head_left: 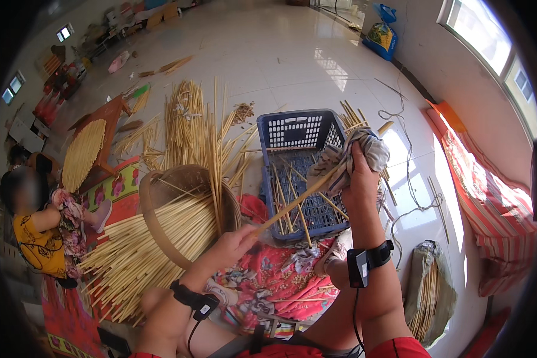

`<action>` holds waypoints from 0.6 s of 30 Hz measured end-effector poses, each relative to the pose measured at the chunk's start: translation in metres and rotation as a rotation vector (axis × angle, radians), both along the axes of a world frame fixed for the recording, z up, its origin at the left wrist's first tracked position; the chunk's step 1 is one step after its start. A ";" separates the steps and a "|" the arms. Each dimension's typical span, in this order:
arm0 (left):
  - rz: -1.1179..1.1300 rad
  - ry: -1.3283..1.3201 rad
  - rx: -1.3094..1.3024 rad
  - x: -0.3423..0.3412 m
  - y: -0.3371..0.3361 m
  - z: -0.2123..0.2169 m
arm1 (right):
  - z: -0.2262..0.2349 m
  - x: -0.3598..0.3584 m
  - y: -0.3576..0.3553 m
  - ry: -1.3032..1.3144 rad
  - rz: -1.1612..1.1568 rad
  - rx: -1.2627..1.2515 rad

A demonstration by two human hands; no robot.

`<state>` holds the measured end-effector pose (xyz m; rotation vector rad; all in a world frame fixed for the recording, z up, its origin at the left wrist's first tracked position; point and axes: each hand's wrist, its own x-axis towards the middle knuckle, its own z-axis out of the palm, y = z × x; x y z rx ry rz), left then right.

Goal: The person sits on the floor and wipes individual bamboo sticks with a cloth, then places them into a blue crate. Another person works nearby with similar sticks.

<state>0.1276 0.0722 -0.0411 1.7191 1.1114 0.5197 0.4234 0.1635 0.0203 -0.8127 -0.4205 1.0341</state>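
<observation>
Left hand [234, 244] grips long tan plant stalk [299, 199] | right hand [360, 179] squeezes crumpled grey striped cloth [371, 151] around it | wiping, apparently | next stroke probably wants steadiness

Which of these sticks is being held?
The long stick held by the left hand and, through a cloth, the right hand; sticks in the blue crate lie loose.

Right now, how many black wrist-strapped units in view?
2. Left unit: on the wrist of the left hand, which holds the stick. Right unit: on the wrist of the right hand, gripping the rag. Seated person's wrists unclear; more may be hidden.
</observation>
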 end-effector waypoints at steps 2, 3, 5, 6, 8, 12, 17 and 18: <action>0.004 0.028 -0.033 -0.004 0.005 0.006 | 0.001 0.025 0.004 0.015 -0.099 0.014; 0.008 0.042 -0.050 -0.004 0.006 0.008 | -0.001 0.035 0.005 0.009 -0.130 0.019; 0.072 0.041 0.127 -0.006 0.007 0.005 | 0.003 0.035 0.004 0.037 -0.140 0.019; 0.107 0.045 0.247 -0.005 0.006 0.003 | 0.003 0.032 0.002 0.032 -0.131 0.015; 0.163 0.065 0.443 0.001 0.005 0.003 | 0.004 0.012 -0.004 0.024 -0.116 0.004; 0.234 0.160 0.617 0.015 0.006 0.007 | -0.026 -0.054 -0.024 -0.030 0.133 -0.083; 0.240 0.217 0.673 0.017 0.009 0.006 | -0.032 -0.101 -0.054 -0.138 0.260 -0.230; 0.239 0.190 0.682 0.018 0.009 0.005 | -0.031 -0.102 -0.053 -0.127 0.287 -0.236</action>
